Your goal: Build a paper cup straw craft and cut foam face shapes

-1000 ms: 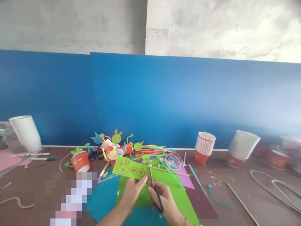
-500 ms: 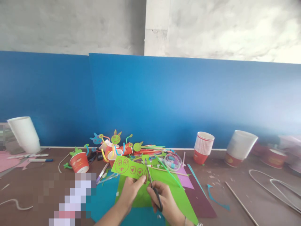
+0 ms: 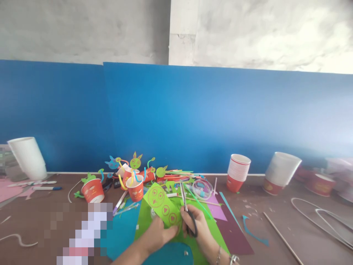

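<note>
A strip of bright green paper (image 3: 157, 200) is pinched in my left hand (image 3: 158, 235); a face with heart eyes and smaller circles with hearts are drawn on it in red. My right hand (image 3: 197, 224) grips a pair of scissors (image 3: 183, 195) by the dark handles, its blades pointing up and away beside the strip's right end. Under both hands lie a large green sheet (image 3: 212, 239) and a blue sheet (image 3: 121, 228). Just beyond the strip stands a red paper cup (image 3: 135, 190) with bent straws.
Decorated cups, including a tilted one (image 3: 93, 191), and a pile of straws (image 3: 179, 176) lie toward the blue partition (image 3: 193, 117). Cup stacks (image 3: 238, 171) stand to the right, near a stick (image 3: 281, 237) and a white cord (image 3: 317, 211). Markers (image 3: 46, 188) are at left.
The green strip has turned, its right end dipping toward me, and my left hand has moved slightly right and down. The scissors have shifted right, off the strip's edge.
</note>
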`<state>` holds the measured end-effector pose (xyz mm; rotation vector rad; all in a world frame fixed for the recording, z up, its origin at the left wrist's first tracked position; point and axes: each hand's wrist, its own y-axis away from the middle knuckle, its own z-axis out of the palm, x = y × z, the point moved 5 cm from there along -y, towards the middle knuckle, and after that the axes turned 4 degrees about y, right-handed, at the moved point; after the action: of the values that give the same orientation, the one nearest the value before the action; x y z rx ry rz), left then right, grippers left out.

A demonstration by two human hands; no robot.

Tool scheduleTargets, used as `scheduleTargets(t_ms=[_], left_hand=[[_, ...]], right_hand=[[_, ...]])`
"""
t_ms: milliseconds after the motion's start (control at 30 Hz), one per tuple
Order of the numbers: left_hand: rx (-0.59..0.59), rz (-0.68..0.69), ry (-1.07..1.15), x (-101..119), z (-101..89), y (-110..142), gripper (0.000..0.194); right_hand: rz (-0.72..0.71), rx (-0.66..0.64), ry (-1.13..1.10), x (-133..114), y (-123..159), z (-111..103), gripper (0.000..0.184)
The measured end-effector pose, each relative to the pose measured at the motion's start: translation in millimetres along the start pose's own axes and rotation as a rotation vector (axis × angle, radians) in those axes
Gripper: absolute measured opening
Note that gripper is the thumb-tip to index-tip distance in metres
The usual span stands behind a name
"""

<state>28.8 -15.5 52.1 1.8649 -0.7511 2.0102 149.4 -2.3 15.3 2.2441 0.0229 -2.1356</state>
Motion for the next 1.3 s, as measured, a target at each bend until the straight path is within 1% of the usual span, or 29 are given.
scheduleTargets(t_ms=[33,67,100,133,167,200,267,333,400,500,600,700,767,867,967,1100,1200,1300], left_hand=[[0.037,-0.009,-0.033,-3.0,-3.2,-0.3,0.016],[0.117,-0.018,-0.071,-7.0,-9.2,-0.9,0.016],[0.238,-0.013,-0.120,-10.4,-17.6,-1.0,0.017],[0.332,0.008,-0.176,-13.1,-24.6,-1.1,0.019],[0.399,0.007,-0.191,-16.6,-30.2,-1.3,0.021],[0.432,0.002,-0.192,-19.8,-33.7,-1.9,0.023],[0.431,-0.008,-0.181,-23.4,-35.5,-3.3,0.026],[0.388,-0.009,-0.198,-22.8,-32.2,-4.2,0.028],[0.374,-0.008,-0.236,-20.4,-28.3,-3.9,0.028],[0.435,-0.004,-0.243,-19.6,-27.2,-2.5,0.024],[0.499,0.012,-0.190,-22.8,-30.1,-2.1,0.023],[0.506,0.021,-0.066,-24.5,-32.5,-2.7,0.024],[0.533,0.039,0.048,-21.9,-34.9,-2.3,0.026],[0.608,0.094,0.186,-14.7,-39.3,-0.6,0.028],[0.631,0.114,0.230,-12.0,-40.4,-0.7,0.028],[0.611,0.058,0.168,-17.2,-37.8,-1.3,0.025],[0.557,0.026,0.119,-18.9,-34.2,-1.3,0.021],[0.508,0.026,0.101,-17.0,-31.8,-1.2,0.017]], right_hand=[[0.000,-0.004,0.007,1.0,-1.3,-0.7,0.044],[-0.006,-0.002,0.010,1.6,-2.4,-1.6,0.043],[-0.011,0.008,0.010,2.0,-3.2,-2.6,0.043],[-0.014,0.020,0.009,2.2,-3.7,-3.3,0.042],[-0.017,0.032,0.006,2.2,-3.9,-3.8,0.043],[-0.021,0.041,0.002,1.8,-3.7,-3.9,0.043],[-0.036,0.067,-0.016,0.1,-2.6,-4.0,0.044],[-0.058,0.111,-0.051,-2.3,-0.5,-4.9,0.046],[-0.075,0.150,-0.075,-4.4,1.8,-5.7,0.047],[-0.109,0.141,-0.068,-7.8,4.8,-3.7,0.047],[-0.136,0.108,-0.052,-9.9,6.7,0.1,0.046],[-0.122,0.051,-0.035,-8.4,6.7,4.8,0.041],[-0.077,-0.021,-0.018,-4.4,6.5,9.4,0.038],[-0.014,-0.175,0.016,2.6,8.3,18.9,0.034],[-0.001,-0.293,0.066,6.6,12.5,27.1,0.027],[-0.018,-0.310,0.098,6.4,15.7,30.1,0.018],[-0.023,-0.300,0.096,5.1,16.0,29.6,0.017],[-0.013,-0.303,0.093,4.5,16.1,29.4,0.018]])
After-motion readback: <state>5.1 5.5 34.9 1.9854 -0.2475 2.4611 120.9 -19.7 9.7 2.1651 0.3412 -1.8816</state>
